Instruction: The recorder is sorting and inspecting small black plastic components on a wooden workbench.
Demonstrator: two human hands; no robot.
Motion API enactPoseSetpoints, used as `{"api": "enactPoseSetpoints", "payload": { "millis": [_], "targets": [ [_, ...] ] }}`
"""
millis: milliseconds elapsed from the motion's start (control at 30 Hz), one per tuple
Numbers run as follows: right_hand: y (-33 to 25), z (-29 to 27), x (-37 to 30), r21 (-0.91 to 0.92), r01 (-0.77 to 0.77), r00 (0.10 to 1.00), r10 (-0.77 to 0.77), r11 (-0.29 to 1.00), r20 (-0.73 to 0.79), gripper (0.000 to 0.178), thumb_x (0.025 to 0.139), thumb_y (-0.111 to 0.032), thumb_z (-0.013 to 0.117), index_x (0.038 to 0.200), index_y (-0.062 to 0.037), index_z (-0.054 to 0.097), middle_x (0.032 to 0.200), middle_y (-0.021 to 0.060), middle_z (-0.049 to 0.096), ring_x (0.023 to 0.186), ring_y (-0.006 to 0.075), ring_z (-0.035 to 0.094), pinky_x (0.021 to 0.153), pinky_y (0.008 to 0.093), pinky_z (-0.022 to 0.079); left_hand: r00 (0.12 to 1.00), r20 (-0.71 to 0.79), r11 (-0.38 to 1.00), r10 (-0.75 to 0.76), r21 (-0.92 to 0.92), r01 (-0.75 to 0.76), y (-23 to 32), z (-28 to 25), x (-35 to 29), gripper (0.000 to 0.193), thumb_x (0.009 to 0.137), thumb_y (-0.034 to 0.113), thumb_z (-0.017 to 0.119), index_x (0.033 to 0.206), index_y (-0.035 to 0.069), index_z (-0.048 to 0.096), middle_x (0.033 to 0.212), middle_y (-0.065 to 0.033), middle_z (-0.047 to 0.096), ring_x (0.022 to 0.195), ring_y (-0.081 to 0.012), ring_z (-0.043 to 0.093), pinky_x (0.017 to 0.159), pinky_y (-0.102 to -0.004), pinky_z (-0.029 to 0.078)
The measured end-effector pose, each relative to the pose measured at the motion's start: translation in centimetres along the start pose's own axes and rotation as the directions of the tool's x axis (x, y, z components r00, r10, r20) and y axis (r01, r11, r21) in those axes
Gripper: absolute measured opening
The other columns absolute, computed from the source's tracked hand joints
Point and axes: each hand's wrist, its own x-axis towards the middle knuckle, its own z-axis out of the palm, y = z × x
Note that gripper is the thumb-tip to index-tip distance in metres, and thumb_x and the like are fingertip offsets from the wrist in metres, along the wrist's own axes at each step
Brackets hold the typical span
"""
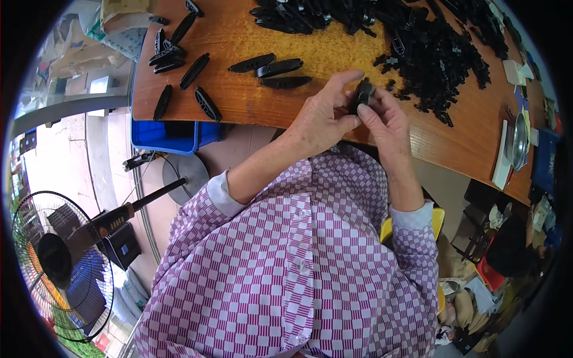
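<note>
Wearing a purple-and-white checked shirt (256, 256) with pale cuffs (224, 194) at the forearms. Gripping a black oblong piece (361, 96) in the right hand (391, 125), with the thumb pressed near its lower end and the fingers curled behind it. Curving the left hand (322, 119) around its other side, with the index finger stretched toward the upper end and the thumb spread apart below, close to the right thumb. Unable to tell the left fingers' exact contact with the piece. Holding it over the near edge of a brown wooden table (462, 143).

Showing low on the left, a standing fan (55, 252) with a round grey base (185, 174), near a blue bin (195, 138) set below the table's left end. Showing behind the right sleeve, a partly hidden yellow object (439, 222).

Lying just past the left hand, three loose black pieces (279, 68) close together. Scattered farther left, more oblong black pieces (194, 71), with some bunched in a small cluster (167, 56). Heaped beyond the right hand, a tangled pile of small black parts (436, 65). Resting toward the table's right end, a shiny metal dish (520, 140) beside a white strip (500, 156). Massed along the far side, longer black parts (292, 18), overlapping too densely to tell apart.
</note>
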Motion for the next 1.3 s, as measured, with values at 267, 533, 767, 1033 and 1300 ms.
{"api": "enactPoseSetpoints", "payload": {
  "millis": [267, 533, 767, 1033, 1300],
  "targets": [
    [1.4, -1.6, -2.7, 0.106, 0.021, 0.989, -0.005, 0.994, -0.151, 0.022, 0.09, 0.0, 0.058, 0.111, 0.0009, 0.052, 0.104, 0.007, 0.063, 0.093, 0.0112, 0.06, 0.081, 0.0235, 0.05, 0.977, 0.21, 0.997, -0.048, 0.067, 0.035, -0.6, 1.5, 1.0, 0.061, 0.085, -0.011, 0.053, 0.138, 0.011, 0.031, 0.108, -0.0105, 0.062, 0.104, -0.0158, 0.058, 0.085, -0.0293, 0.05],
    [1.0, -2.8, -1.7, 0.258, -0.009, 0.991, 0.042, 0.966, -0.125, 0.02, 0.088, -0.006, 0.063, 0.106, -0.0032, 0.055, 0.101, 0.0037, 0.063, 0.092, 0.0081, 0.058, 0.084, 0.0215, 0.045, 0.964, 0.252, 0.939, 0.084, 0.305, -0.161, 1.0, 0.9, 2.6, 0.053, 0.088, -0.005, 0.053, 0.135, 0.011, 0.036, 0.091, -0.0082, 0.062, 0.086, -0.0126, 0.06, 0.076, -0.0269, 0.047],
    [-3.0, -4.1, 0.8, -0.989, 0.139, 0.871, -0.48, 0.042, 0.102, 0.025, 0.083, -0.023, 0.068, 0.098, -0.0054, 0.058, 0.094, 0.0085, 0.055, 0.088, 0.0284, 0.053, 0.075, 0.0391, 0.042, 0.996, -0.081, 0.891, -0.047, 0.446, 0.079, 2.2, -4.2, 2.3, 0.042, 0.088, 0.002, 0.056, 0.128, 0.009, 0.042, 0.074, -0.0065, 0.056, 0.069, -0.0114, 0.054, 0.064, -0.0266, 0.044],
    [-2.7, -3.6, 3.2, -0.987, 0.103, 0.916, -0.374, -0.123, 0.142, 0.018, 0.085, -0.023, 0.064, 0.087, -0.0074, 0.054, 0.09, 0.0066, 0.05, 0.087, 0.0256, 0.049, 0.072, 0.0392, 0.037, 0.913, -0.407, 0.663, 0.028, 0.691, 0.288, 3.8, -16.0, -0.7, 0.048, 0.084, 0.01, 0.061, 0.128, 0.009, 0.043, 0.086, -0.0206, 0.064, 0.078, -0.0348, 0.064, 0.067, -0.0385, 0.05],
    [-1.3, -5.3, 3.7, -0.514, 0.179, 0.956, -0.272, 0.839, -0.111, 0.008, 0.094, -0.011, 0.055, 0.1, -0.0063, 0.055, 0.086, 0.0042, 0.057, 0.075, 0.0152, 0.055, 0.065, 0.0275, 0.043, 0.954, -0.2, 0.019, 0.222, 0.979, 0.201, 7.2, -17.8, 0.6, 0.031, 0.084, 0.011, 0.061, 0.114, 0.01, 0.055, 0.107, -0.0093, 0.06, 0.086, -0.0312, 0.062, 0.074, -0.0372, 0.049]
  ]
}}
